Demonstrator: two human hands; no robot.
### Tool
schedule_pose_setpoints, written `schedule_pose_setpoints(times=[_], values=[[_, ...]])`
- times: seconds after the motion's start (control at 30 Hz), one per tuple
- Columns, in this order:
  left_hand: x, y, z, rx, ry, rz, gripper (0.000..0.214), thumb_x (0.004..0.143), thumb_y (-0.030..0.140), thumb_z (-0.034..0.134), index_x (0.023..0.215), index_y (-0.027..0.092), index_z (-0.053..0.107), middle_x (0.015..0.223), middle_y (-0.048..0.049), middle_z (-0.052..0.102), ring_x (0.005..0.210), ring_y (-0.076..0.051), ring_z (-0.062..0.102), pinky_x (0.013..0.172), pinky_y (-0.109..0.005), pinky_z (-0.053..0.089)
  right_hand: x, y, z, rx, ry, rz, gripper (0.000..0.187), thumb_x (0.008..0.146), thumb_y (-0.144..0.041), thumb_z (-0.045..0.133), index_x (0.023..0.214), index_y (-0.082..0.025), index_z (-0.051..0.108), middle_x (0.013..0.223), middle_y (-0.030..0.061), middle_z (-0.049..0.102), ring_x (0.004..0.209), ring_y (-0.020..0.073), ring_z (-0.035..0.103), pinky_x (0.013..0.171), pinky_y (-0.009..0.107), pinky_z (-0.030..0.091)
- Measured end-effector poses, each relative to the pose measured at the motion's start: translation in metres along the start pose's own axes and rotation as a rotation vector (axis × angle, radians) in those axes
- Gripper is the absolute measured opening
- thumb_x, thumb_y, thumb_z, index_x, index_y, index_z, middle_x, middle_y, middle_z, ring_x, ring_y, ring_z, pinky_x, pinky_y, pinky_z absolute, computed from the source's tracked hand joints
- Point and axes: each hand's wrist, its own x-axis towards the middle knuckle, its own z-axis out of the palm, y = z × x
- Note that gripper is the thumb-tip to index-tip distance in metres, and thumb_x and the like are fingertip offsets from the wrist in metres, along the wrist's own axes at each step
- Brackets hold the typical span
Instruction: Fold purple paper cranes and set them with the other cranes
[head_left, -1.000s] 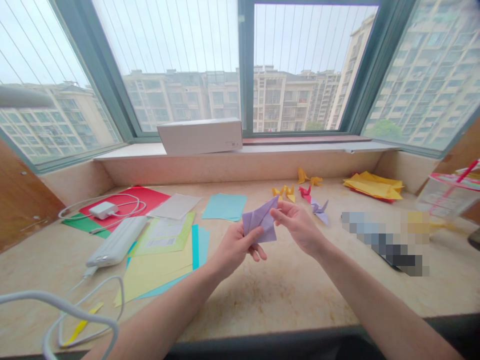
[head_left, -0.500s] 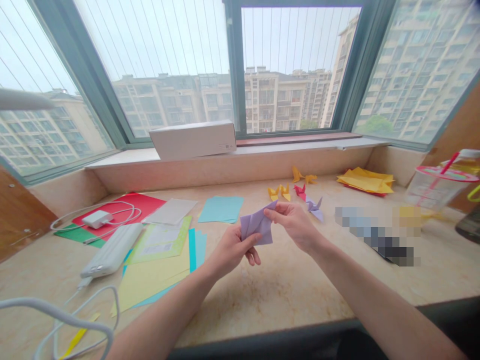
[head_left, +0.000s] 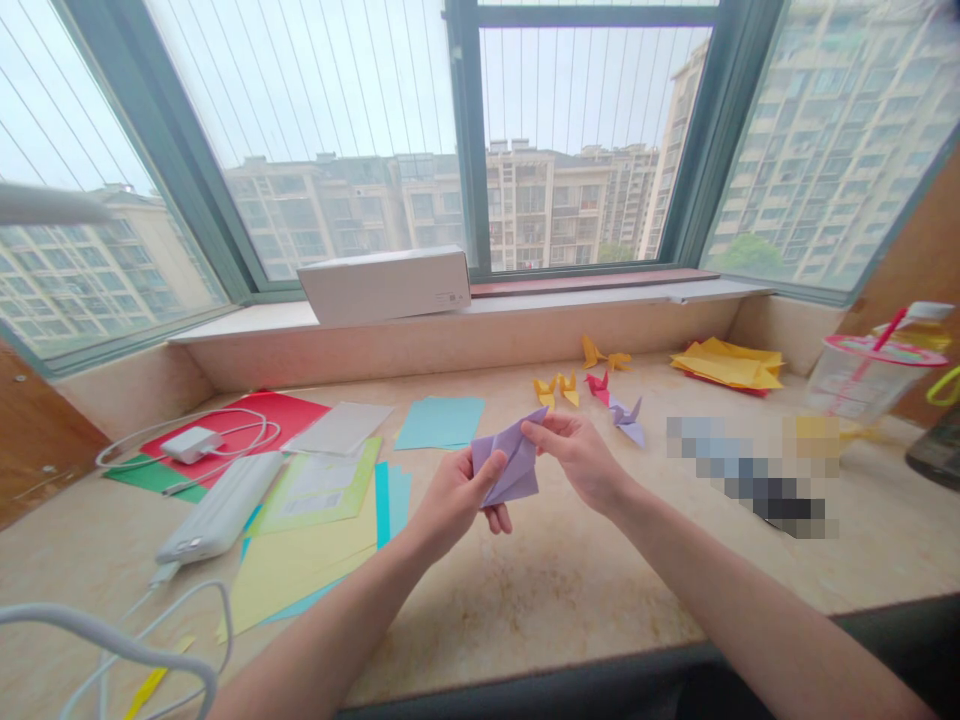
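A partly folded piece of purple origami paper [head_left: 514, 475] is held up above the counter between both hands. My left hand [head_left: 466, 485] grips its left side, thumb on top and fingers underneath. The thumb and fingertips of my right hand [head_left: 574, 450] pinch its upper right corner, where a pointed flap stands up. Beyond my right hand lies a folded purple paper crane [head_left: 628, 420]. Next to that crane are a red one [head_left: 598, 387] and small yellow ones [head_left: 568, 388].
At left lie a power bank [head_left: 221, 508], a white charger [head_left: 191, 443] with cables and coloured paper sheets [head_left: 307, 560]. Blue squares [head_left: 439, 422] sit behind my left hand. Folded yellow paper [head_left: 727, 363] and a lidded cup [head_left: 862, 380] stand at right. A white box [head_left: 386, 285] rests on the sill.
The purple paper has tilted, and its upper right flap now stands out as a sharper point. My left thumb has moved up across the paper's face. Both hands keep hold of it.
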Motion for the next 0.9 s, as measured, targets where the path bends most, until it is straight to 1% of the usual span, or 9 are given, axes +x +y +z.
schedule_pose_setpoints(times=[0.07,0.23,0.3,0.37,0.5,0.6,0.7,0.77,0.9], values=[[-0.001,0.001,0.001,0.036,0.024,-0.006,0.053,0.083,0.065,0.061,0.085,0.012,0.061,0.045,0.0003,0.058,0.034,-0.012,0.055,0.035,-0.017,0.038,-0.001,0.000,0.002,0.006,-0.010,0.002,0.028,0.081,-0.046,0.072,0.081,-0.019,0.076,0.075,0.0013,0.070,0.067,0.0142,0.055,0.068,0.029,0.040],[-0.002,0.003,0.001,0.116,0.061,-0.021,0.043,0.079,0.056,0.071,0.076,0.014,0.062,0.043,0.0057,0.049,0.031,-0.006,0.041,0.032,-0.015,0.026,-0.003,0.004,0.008,0.015,0.022,0.016,0.029,0.079,-0.047,0.073,0.079,-0.018,0.074,0.074,0.0011,0.069,0.066,0.0142,0.054,0.066,0.029,0.040],[0.000,0.002,-0.001,0.130,0.052,-0.015,0.040,0.080,0.053,0.071,0.075,0.014,0.063,0.046,0.0065,0.047,0.033,-0.005,0.038,0.033,-0.016,0.026,-0.002,0.006,0.008,0.009,0.031,0.017,0.027,0.078,-0.046,0.074,0.077,-0.019,0.074,0.073,0.0006,0.068,0.066,0.0141,0.053,0.065,0.028,0.040],[0.002,0.001,-0.005,0.134,0.026,-0.008,0.037,0.081,0.051,0.071,0.078,0.014,0.065,0.050,0.0063,0.046,0.035,-0.005,0.037,0.033,-0.017,0.027,-0.001,0.007,0.005,0.014,0.060,0.014,0.028,0.078,-0.046,0.074,0.072,-0.019,0.072,0.068,0.0000,0.065,0.063,0.0135,0.051,0.063,0.028,0.040],[0.005,-0.001,-0.012,0.142,-0.039,-0.006,0.037,0.082,0.051,0.069,0.083,0.014,0.067,0.054,0.0060,0.046,0.037,-0.005,0.036,0.035,-0.018,0.029,0.002,0.009,-0.002,0.008,0.097,0.000,0.038,0.081,-0.051,0.071,0.064,-0.018,0.069,0.059,-0.0008,0.058,0.058,0.0126,0.046,0.060,0.029,0.037],[0.006,-0.002,-0.015,0.149,-0.027,-0.014,0.038,0.081,0.052,0.069,0.083,0.014,0.067,0.054,0.0061,0.047,0.037,-0.005,0.037,0.035,-0.019,0.029,0.004,0.007,-0.004,0.001,0.062,-0.027,0.036,0.081,-0.052,0.071,0.070,-0.018,0.072,0.060,-0.0004,0.060,0.059,0.0126,0.048,0.060,0.028,0.038],[0.007,-0.002,-0.017,0.165,-0.007,-0.035,0.039,0.081,0.052,0.069,0.083,0.014,0.064,0.054,0.0060,0.047,0.038,-0.005,0.037,0.036,-0.019,0.027,0.005,0.002,-0.010,0.033,0.019,-0.003,0.036,0.082,-0.053,0.070,0.086,-0.018,0.076,0.065,0.0009,0.065,0.061,0.0131,0.054,0.062,0.028,0.041],[0.008,-0.001,-0.019,0.172,-0.014,-0.050,0.039,0.081,0.052,0.069,0.081,0.014,0.062,0.054,0.0062,0.046,0.039,-0.005,0.035,0.036,-0.018,0.025,0.006,-0.003,-0.017,0.042,-0.018,0.027,0.039,0.084,-0.055,0.067,0.094,-0.019,0.077,0.068,0.0019,0.067,0.063,0.0137,0.058,0.064,0.029,0.043],[0.008,0.000,-0.024,0.144,-0.055,-0.068,0.040,0.080,0.052,0.071,0.079,0.014,0.060,0.054,0.0065,0.046,0.040,-0.004,0.033,0.037,-0.017,0.025,0.007,-0.012,-0.032,-0.001,-0.114,0.049,0.036,0.086,-0.050,0.067,0.101,-0.019,0.077,0.074,0.0031,0.069,0.067,0.0140,0.060,0.066,0.029,0.045]])
